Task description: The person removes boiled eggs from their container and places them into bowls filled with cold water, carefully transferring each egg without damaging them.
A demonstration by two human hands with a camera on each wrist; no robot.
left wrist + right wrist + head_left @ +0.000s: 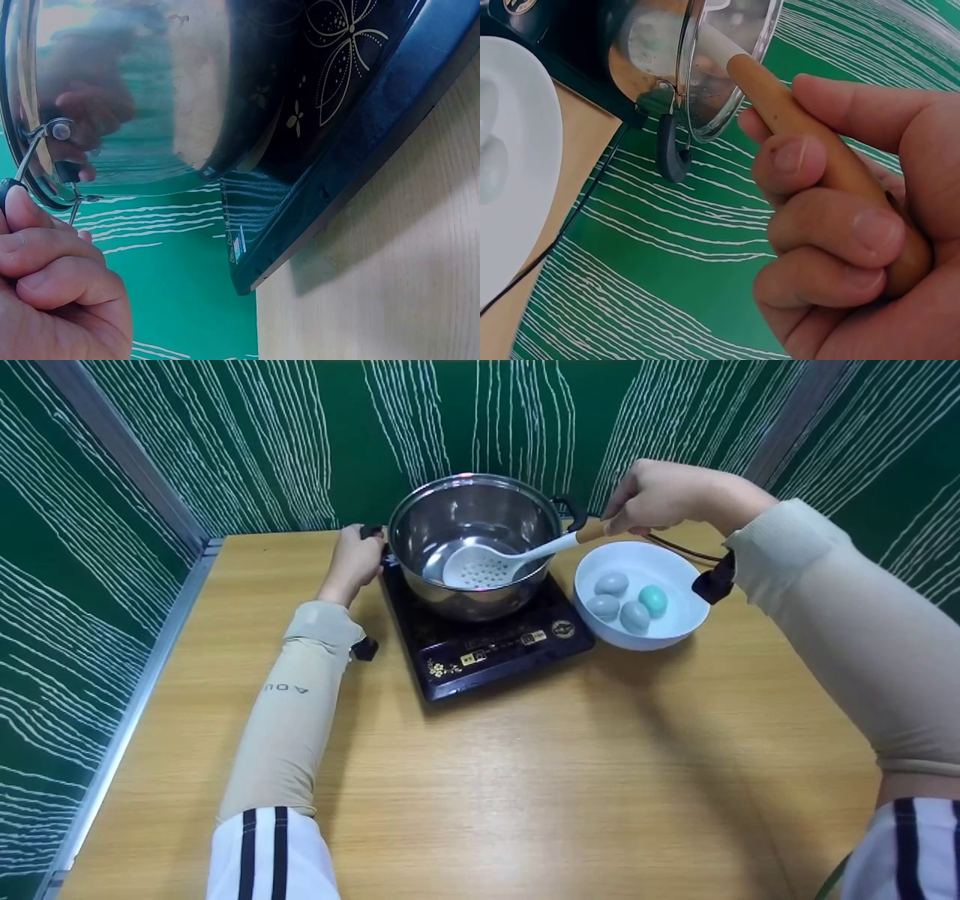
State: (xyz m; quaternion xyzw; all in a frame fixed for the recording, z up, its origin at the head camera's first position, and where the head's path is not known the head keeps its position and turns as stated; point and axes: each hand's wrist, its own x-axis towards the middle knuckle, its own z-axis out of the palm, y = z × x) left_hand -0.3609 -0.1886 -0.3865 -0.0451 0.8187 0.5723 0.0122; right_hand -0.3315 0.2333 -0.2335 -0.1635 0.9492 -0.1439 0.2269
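Observation:
A steel pot (480, 604) stands on a black induction cooker (495, 652). My left hand (355, 559) grips the pot's left handle; in the left wrist view the fingers (64, 281) curl round its black grip. My right hand (656, 495) holds a slotted spoon by its wooden handle (817, 150). The spoon's white perforated head (480, 568) is inside the pot, with no egg on it. Right of the cooker, a white bowl (637, 641) contains several eggs: pale grey-blue ones (635, 616) and a turquoise one (653, 600). The lower part of the pot's inside is partly hidden by the spoon.
The pot's right black handle (571, 512) sticks out near the right hand. A dark cable (682, 549) runs behind the bowl. Green panels with white streaks (262, 442) enclose the wooden table (525, 780) at the back and sides.

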